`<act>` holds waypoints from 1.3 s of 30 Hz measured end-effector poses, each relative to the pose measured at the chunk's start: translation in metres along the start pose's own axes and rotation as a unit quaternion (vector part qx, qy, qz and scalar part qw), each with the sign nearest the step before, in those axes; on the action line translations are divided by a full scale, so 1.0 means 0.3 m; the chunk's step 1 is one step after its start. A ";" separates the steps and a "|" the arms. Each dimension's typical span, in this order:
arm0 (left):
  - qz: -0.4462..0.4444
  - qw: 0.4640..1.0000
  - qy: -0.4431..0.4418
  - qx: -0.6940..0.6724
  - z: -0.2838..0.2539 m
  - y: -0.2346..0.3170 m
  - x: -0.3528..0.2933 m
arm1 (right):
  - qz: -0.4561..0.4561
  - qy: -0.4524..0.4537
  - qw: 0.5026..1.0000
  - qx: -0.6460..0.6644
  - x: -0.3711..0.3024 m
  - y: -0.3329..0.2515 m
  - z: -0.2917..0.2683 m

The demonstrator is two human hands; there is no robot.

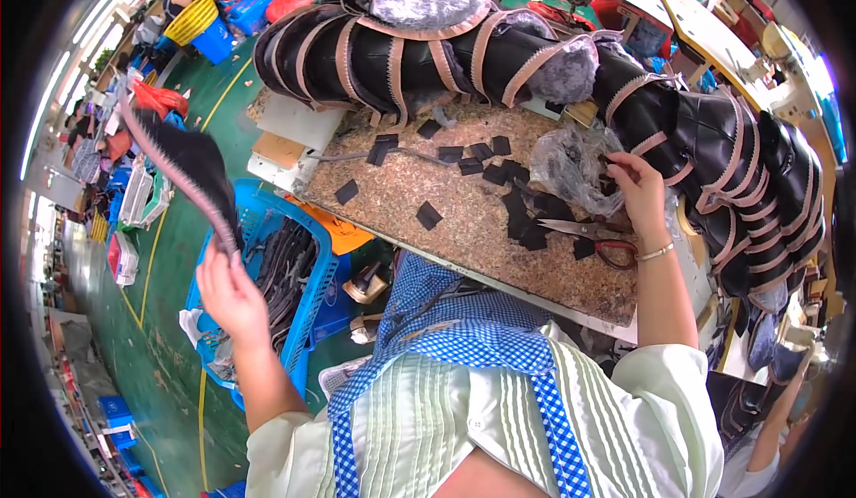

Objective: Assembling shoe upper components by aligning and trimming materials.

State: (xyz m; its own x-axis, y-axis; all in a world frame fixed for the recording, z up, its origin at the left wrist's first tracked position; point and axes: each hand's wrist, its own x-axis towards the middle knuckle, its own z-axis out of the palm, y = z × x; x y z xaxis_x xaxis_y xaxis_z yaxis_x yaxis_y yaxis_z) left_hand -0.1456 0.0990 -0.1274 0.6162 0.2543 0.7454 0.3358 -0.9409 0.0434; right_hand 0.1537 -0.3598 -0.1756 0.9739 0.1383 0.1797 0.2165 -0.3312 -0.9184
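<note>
My left hand (234, 297) is closed on the lower end of a black boot-leather piece (183, 155) with a pinkish zigzag-edged strip along its side, raised above a blue basket. At the right of the work table, my right hand (637, 190) is pinched at the edge of a crumpled clear plastic bag (571, 168). Something small and dark shows at its fingertips, too small to name. Just below this hand lie scissors (584, 229) with red handles. Small black squares (430, 215) of material are scattered over the speckled tabletop (383, 199).
A long row of black boot uppers (330, 57) with grey fur lining curves along the table's far and right sides. On the left, the blue basket (308, 297) holds dark strips. A person's arm (785, 400) shows at the lower right. Machine tables (704, 34) stand beyond.
</note>
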 end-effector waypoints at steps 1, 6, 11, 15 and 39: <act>0.041 0.998 0.016 -0.048 0.001 0.097 0.043 | 0.022 -0.025 0.998 0.048 -0.011 -0.033 0.005; 0.252 0.925 -0.173 -0.227 0.195 0.427 -0.013 | 0.019 -0.047 0.967 0.252 -0.056 -0.153 0.051; 0.272 0.874 -0.282 -0.287 0.310 0.514 -0.123 | -0.108 0.041 0.974 0.196 -0.166 -0.341 0.081; 0.271 0.859 -0.276 -0.336 0.347 0.495 -0.077 | -0.192 -0.066 0.979 0.022 -0.249 -0.450 0.251; -0.497 0.575 -0.274 -0.590 0.458 0.025 -0.114 | -0.369 -0.223 0.888 -0.161 -0.233 -0.187 0.598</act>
State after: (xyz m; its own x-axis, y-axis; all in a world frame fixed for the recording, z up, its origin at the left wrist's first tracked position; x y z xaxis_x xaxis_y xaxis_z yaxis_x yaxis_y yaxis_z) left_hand -0.0663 0.1140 -0.2441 0.7780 0.5255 -0.3444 0.1978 0.3153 0.9281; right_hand 0.0614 -0.1834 -0.1999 0.4510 0.7604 0.4673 0.8624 -0.2363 -0.4477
